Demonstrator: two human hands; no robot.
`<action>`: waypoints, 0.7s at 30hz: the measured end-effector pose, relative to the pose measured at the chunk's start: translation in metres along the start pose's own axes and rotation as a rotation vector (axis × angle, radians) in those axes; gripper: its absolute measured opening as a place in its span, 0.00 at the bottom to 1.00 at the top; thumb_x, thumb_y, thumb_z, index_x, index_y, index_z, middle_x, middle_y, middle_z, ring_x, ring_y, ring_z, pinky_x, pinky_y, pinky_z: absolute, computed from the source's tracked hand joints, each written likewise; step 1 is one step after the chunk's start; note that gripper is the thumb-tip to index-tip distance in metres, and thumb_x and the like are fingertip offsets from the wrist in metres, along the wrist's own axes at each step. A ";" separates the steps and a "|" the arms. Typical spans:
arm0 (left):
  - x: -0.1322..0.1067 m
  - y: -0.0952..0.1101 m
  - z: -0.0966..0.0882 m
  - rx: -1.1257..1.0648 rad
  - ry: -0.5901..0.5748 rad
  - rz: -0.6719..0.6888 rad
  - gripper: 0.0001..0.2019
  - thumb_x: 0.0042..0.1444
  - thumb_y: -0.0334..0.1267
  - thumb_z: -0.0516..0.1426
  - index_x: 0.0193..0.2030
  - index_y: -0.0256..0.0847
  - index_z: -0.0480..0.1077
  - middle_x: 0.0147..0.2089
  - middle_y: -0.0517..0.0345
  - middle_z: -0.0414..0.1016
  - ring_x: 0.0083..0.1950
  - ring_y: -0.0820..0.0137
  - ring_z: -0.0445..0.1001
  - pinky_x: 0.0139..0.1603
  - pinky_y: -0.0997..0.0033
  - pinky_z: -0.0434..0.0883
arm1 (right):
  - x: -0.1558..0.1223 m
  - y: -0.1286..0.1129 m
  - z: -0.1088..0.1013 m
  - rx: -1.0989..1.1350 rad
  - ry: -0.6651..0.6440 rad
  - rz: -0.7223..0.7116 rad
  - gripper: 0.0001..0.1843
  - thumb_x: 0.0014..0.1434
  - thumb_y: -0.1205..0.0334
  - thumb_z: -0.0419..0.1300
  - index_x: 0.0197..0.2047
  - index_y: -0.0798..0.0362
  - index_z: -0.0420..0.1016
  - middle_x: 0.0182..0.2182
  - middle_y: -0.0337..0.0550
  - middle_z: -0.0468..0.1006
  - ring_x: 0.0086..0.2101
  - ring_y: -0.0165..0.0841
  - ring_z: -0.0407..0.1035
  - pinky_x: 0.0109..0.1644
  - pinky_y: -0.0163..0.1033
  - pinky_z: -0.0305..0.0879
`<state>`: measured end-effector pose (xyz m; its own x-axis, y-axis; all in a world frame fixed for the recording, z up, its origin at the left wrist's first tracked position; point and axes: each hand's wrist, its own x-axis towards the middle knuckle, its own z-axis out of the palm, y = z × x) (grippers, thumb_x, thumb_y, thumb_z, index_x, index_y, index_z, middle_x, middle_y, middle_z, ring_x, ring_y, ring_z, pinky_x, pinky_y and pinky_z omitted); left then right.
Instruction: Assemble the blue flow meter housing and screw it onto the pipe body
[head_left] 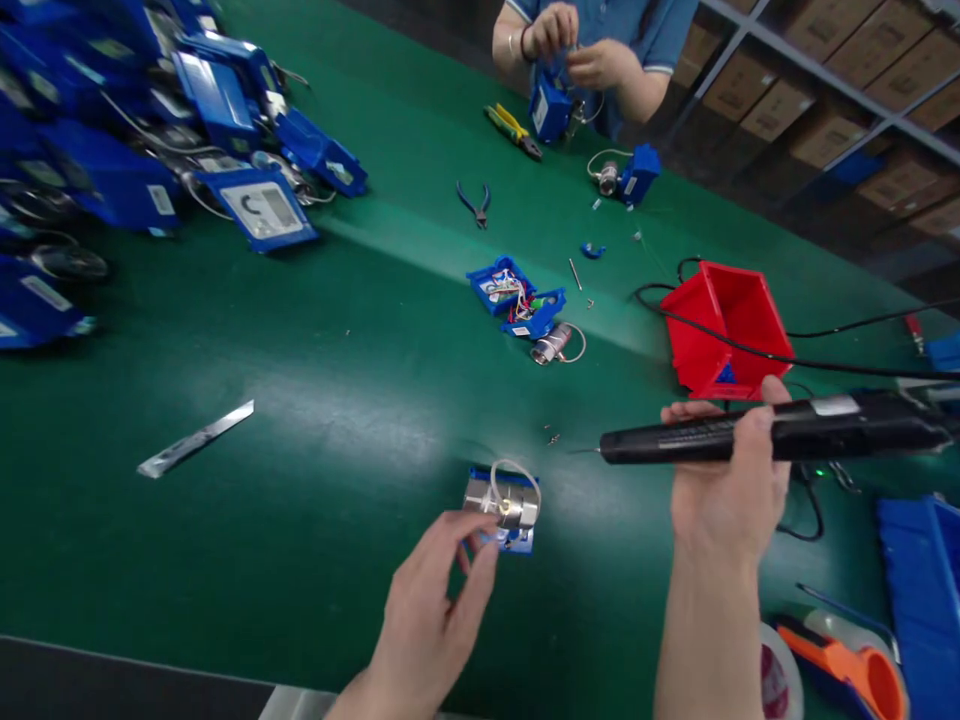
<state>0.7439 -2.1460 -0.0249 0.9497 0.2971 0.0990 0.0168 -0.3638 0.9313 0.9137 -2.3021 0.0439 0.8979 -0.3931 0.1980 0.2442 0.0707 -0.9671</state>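
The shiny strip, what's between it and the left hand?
Just bare green tabletop lies between the left hand and the shiny strip, as the head view shows.

The driver (814,432) seems of matt plastic, the fitting (519,507) of shiny metal, the bin (691,358) of smooth plastic, the table (315,560) glossy

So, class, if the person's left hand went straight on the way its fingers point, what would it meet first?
Most likely the metal fitting with the pale looped cable. The left hand overlaps its near edge in this view, but depth is unclear, so they may or may not be touching.
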 end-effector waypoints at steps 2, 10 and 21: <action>0.005 -0.022 -0.006 0.011 0.032 -0.092 0.06 0.62 0.37 0.52 0.46 0.46 0.66 0.38 0.62 0.72 0.36 0.75 0.71 0.32 0.79 0.69 | 0.004 0.012 0.010 -0.020 0.012 -0.087 0.31 0.52 0.55 0.62 0.58 0.49 0.60 0.25 0.31 0.72 0.25 0.28 0.68 0.34 0.41 0.70; 0.033 -0.085 -0.002 0.034 0.024 -0.223 0.09 0.63 0.40 0.50 0.45 0.44 0.69 0.39 0.60 0.73 0.39 0.71 0.72 0.38 0.72 0.69 | -0.007 0.057 0.033 0.046 0.039 -0.220 0.18 0.47 0.69 0.56 0.44 0.51 0.65 0.16 0.26 0.66 0.16 0.27 0.59 0.22 0.36 0.63; 0.069 -0.115 0.017 0.074 -0.129 0.010 0.08 0.63 0.37 0.51 0.42 0.42 0.71 0.39 0.58 0.73 0.43 0.68 0.72 0.45 0.67 0.68 | -0.005 0.080 0.036 0.030 0.045 -0.268 0.18 0.44 0.70 0.55 0.42 0.51 0.63 0.15 0.25 0.67 0.15 0.28 0.59 0.23 0.38 0.63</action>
<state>0.8129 -2.0983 -0.1314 0.9822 0.1786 0.0577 0.0255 -0.4315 0.9018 0.9417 -2.2618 -0.0290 0.7825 -0.4419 0.4387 0.4827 -0.0147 -0.8757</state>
